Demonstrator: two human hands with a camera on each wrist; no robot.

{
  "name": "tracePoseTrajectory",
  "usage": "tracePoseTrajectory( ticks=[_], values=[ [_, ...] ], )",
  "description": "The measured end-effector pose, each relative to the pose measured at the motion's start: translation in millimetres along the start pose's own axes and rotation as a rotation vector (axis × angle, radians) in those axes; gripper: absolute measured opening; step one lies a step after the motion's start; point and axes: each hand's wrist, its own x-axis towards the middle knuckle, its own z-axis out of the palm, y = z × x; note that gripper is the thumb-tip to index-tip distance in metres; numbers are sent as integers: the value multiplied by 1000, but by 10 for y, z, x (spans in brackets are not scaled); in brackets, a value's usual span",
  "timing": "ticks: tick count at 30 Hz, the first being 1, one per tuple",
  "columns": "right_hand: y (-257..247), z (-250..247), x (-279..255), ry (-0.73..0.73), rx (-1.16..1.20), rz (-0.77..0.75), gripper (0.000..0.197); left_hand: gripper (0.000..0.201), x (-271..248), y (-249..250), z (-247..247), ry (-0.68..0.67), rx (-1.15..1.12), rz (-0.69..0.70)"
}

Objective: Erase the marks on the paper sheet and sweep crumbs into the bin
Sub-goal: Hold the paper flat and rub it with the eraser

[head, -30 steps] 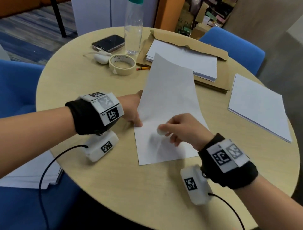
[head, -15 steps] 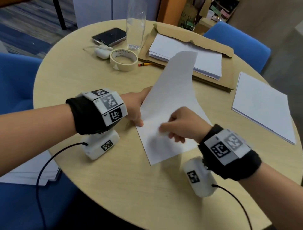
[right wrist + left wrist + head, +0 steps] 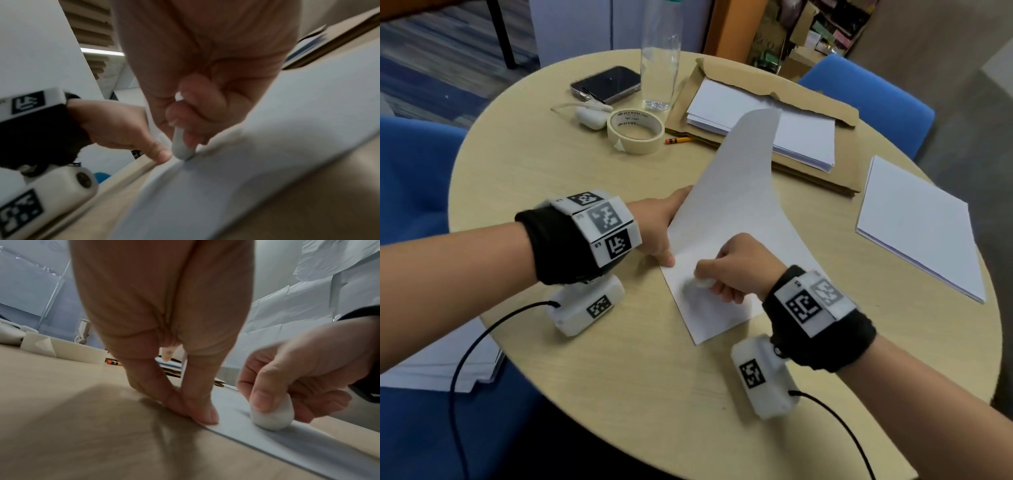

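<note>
A white paper sheet [image 3: 736,192] lies in the middle of the round table [image 3: 551,178], its far half curled up and twisted to the right. My left hand [image 3: 667,240] pinches the sheet's left edge, thumb on top and fingers behind the raised part; the left wrist view shows the left hand [image 3: 191,408] pinning that edge to the wood. My right hand [image 3: 726,270] pinches a small white eraser [image 3: 703,283] that touches the sheet near a faint grey smudge [image 3: 688,293]. The eraser [image 3: 271,417] stands tip down on the paper [image 3: 308,443]. No bin shows.
At the back are a tape roll [image 3: 635,130], a pencil [image 3: 678,140], an earbud case [image 3: 590,118], a phone [image 3: 607,84] and a clear bottle [image 3: 661,68]. A brown envelope [image 3: 825,178] holds a paper stack. Another stack [image 3: 917,222] lies right. Blue chairs surround the table.
The sheet's far half has risen and curled over to the right. My right hand has rubbed the eraser a short way toward the left thumb. The left hand keeps its hold.
</note>
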Motion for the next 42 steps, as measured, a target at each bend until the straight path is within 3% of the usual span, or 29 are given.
tracePoseTrajectory(
  ticks=[4,6,8,10,12,14,15,19,22,26,30,33,38,42],
  values=[
    [258,-257,-86,45,-87,81,22,108,-14,22,-10,-5,12,-10],
    [384,-380,-138,93,36,88,18,94,-4,35,-22,5,-3,-22],
    [395,-410,-180,107,517,71,14,67,20,17,-26,18,-63,-57],
    [294,-367,-258,-10,1095,39,16,51,28,15,-17,11,-175,-76],
    [211,-252,-318,-196,1328,-20,16,43,32,52,-23,-8,-312,-21],
    [223,-134,-320,-252,1197,-21,18,37,10,97,-77,-19,-458,45],
    [269,-123,-301,-163,1105,31,19,35,-19,117,-127,-24,-533,61],
    [587,-408,-240,488,1022,198,14,34,-122,96,-394,22,-645,136],
    [678,-695,-292,703,982,111,11,37,-165,93,-581,105,-681,219],
    [580,-933,-304,770,893,-137,10,33,-190,174,-787,165,-759,295],
    [437,-1048,-249,630,926,-338,10,17,-192,291,-958,152,-799,270],
    [363,-1083,-169,599,873,-348,9,14,-174,356,-1024,220,-849,256],
    [327,-1012,-44,694,679,-364,13,8,-57,342,-1023,556,-860,231],
    [319,-956,23,694,552,-335,9,5,4,276,-1005,656,-815,200]
  ],
)
